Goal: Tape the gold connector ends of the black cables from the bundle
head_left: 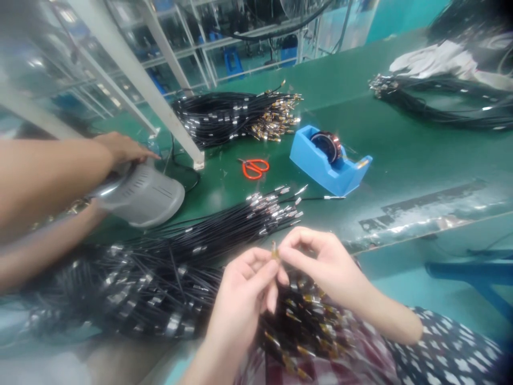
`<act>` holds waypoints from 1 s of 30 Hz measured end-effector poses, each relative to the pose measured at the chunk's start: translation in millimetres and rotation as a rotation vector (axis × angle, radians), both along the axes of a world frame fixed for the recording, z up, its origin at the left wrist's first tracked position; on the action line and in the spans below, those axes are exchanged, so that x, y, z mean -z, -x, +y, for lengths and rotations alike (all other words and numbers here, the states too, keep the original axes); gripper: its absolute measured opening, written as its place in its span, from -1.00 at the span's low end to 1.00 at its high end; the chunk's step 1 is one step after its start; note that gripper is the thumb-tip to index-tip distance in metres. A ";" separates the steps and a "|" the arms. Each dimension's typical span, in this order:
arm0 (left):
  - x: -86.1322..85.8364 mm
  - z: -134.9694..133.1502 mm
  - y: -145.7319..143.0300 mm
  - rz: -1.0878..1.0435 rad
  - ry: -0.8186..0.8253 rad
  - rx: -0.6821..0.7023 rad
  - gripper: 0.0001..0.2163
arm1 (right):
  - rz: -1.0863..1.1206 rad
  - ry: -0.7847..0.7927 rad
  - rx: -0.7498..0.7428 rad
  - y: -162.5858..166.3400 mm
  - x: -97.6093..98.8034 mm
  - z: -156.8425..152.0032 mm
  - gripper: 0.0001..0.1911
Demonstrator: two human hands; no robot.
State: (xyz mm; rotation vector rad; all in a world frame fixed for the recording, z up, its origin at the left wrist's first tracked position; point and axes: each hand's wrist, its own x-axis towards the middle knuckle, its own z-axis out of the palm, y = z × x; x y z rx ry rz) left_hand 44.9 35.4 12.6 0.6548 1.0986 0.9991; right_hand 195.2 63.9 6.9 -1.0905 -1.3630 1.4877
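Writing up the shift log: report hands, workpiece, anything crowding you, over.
Left hand pinching small yellowish tip, right hand at it. Black cables bunched close by. Blue tape dispenser beyond, apart.

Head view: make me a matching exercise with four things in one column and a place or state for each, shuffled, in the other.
Column one
1. Scissors
2. Small piece
3. White cloth
4. Dispenser

Column two
A. Light blue, with a roll in it
B. At the left hand's fingertips, the right hand's close by
C. Orange-red handles, lying on the green tabletop
D. Beside looped black cables

Pairs: 1-C, 2-B, 3-D, 4-A
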 end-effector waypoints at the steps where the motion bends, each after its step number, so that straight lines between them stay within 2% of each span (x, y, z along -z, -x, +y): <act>1: 1.1 0.1 1.2 -0.014 0.003 0.013 -0.81 | 0.011 0.015 -0.018 0.4 0.4 1.1 -0.79; 5: 6.3 -0.2 7.1 -0.041 -0.002 0.083 -0.82 | 0.037 0.074 -0.129 0.2 3.7 7.2 -0.75; 9: 5.9 -0.9 10.7 0.011 -0.024 0.129 -0.81 | 0.021 -0.025 -0.188 0.6 8.4 10.9 -0.77; 15: 2.2 -7.4 7.3 0.249 -0.086 0.019 -0.86 | -0.083 -0.250 -0.126 2.4 3.3 0.2 -0.87; 18: 0.9 -10.8 6.0 0.293 -0.090 -0.020 -0.85 | -0.132 -0.288 -0.089 1.5 -2.9 -5.8 -0.85; 21: -2.3 -12.3 7.2 0.285 -0.087 0.003 -0.84 | -0.146 -0.190 -0.083 1.5 -4.9 -3.5 -0.82; 24: -3.4 -11.8 10.1 0.255 -0.098 0.025 -0.80 | -0.082 -0.023 -0.118 3.6 0.8 6.7 -0.93; 27: 0.1 -8.0 14.4 0.138 -0.063 0.097 -0.77 | 0.143 0.117 -0.265 7.4 10.7 18.8 -0.80; 30: 5.4 -0.8 21.2 -0.023 0.012 0.192 -0.71 | 0.259 0.107 -0.381 12.0 16.8 27.5 -0.70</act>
